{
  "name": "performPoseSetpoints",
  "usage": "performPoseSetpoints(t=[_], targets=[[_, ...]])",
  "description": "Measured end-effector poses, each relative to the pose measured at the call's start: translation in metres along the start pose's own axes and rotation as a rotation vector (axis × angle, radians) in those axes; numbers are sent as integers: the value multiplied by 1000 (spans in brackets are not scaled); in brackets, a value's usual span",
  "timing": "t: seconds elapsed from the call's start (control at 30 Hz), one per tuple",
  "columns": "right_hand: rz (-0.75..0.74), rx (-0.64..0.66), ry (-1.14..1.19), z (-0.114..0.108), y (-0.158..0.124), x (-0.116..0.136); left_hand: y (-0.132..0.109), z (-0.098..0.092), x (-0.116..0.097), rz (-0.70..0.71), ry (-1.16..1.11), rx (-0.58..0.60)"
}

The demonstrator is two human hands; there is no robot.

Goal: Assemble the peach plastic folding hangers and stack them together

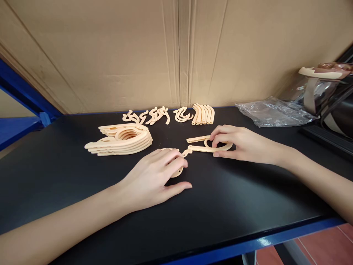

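My left hand [158,176] lies over a flat beige plastic piece with small holes [177,172], mostly covered by my fingers. Its thumb stretches away to the side, apart from the piece. To the right, my right hand [234,142] has fingers and thumb closed around the curved end of a beige folding hanger body [200,148], whose two straight arms point left. Between the hands, a small beige hook [187,151] sits at the tip of the lower arm; I cannot tell whether it is joined.
A stack of similar beige hanger bodies [124,141] lies at left. Loose hooks [158,116] and a row of curved strips [203,114] line the back of the black table [237,206]. Clear plastic bags [275,111] and a dark object are at right. Cardboard [124,55] stands behind.
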State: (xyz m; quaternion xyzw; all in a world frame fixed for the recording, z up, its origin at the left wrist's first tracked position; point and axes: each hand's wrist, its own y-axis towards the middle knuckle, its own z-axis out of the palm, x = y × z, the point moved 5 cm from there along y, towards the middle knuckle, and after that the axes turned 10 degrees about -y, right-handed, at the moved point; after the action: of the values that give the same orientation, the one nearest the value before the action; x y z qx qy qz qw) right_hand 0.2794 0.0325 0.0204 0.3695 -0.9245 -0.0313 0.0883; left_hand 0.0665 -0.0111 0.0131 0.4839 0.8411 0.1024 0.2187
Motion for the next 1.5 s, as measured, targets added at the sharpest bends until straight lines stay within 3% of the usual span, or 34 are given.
performPoseSetpoints(t=[0.43, 0.6, 0.7, 0.83, 0.93, 1.17, 1.5], targets=[[20, 7, -8, -2, -2, -1, -1, 1, 5, -67, -100, -17], [15, 27, -30, -3, -2, 3, -2, 3, 12, -177, -224, 35], [39, 17, -44, -3, -1, 2, -2, 2, 14, -212, -232, 4], [31, 17, -35, -2, -2, 4, -1, -1, 10, -211, -34, -63], [33, 29, -31, -2, -2, 5, 0, -1, 7, -192, 25, -44], [14, 58, 13, 1, -3, 7, 0, 5, 6, -93, -97, 93], [12, 86, 237, 2, -3, 15, -4, 2, 9, -103, -88, 13]])
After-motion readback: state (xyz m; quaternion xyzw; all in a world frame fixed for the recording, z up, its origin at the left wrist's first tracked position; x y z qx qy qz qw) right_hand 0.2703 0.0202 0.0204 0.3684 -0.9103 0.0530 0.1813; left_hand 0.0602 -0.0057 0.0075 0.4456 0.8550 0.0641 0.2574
